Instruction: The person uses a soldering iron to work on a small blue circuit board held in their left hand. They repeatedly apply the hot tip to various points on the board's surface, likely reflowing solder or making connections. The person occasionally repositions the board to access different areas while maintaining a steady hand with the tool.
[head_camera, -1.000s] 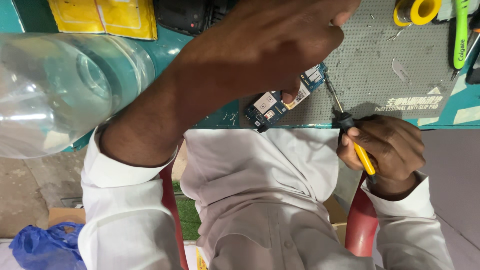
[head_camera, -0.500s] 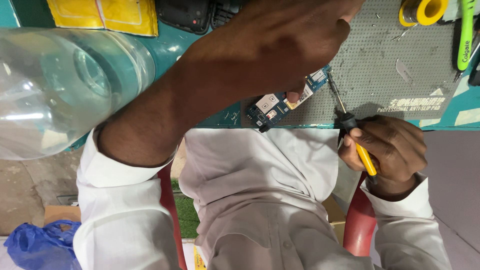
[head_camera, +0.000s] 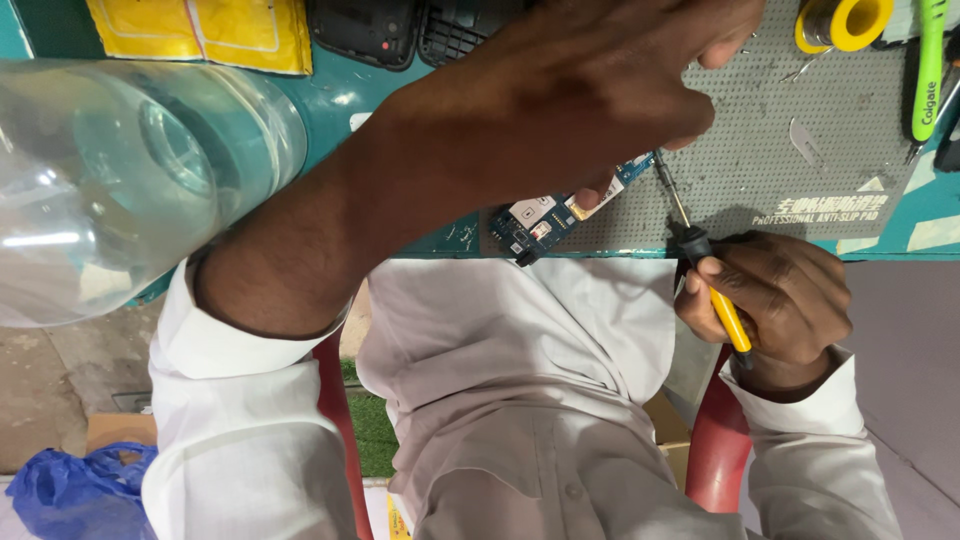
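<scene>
Barely any change over the last second: my left hand (head_camera: 560, 110) is still curled down, fingertips pinning the circuit board (head_camera: 545, 222) at the near edge of the grey mat (head_camera: 780, 170) on the surface. My right hand (head_camera: 775, 300) stays closed around the yellow-handled screwdriver (head_camera: 700, 250), tip at the board's right end. Reads as steady work on one spot, no repositioning.

A large clear plastic bottle (head_camera: 120, 190) is seen beside a yellow packet (head_camera: 200, 32). A yellow solder spool (head_camera: 845, 22) is laid on the grey perforated mat (head_camera: 800, 170). A blue plastic bag (head_camera: 75, 490) is seen on the floor.
</scene>
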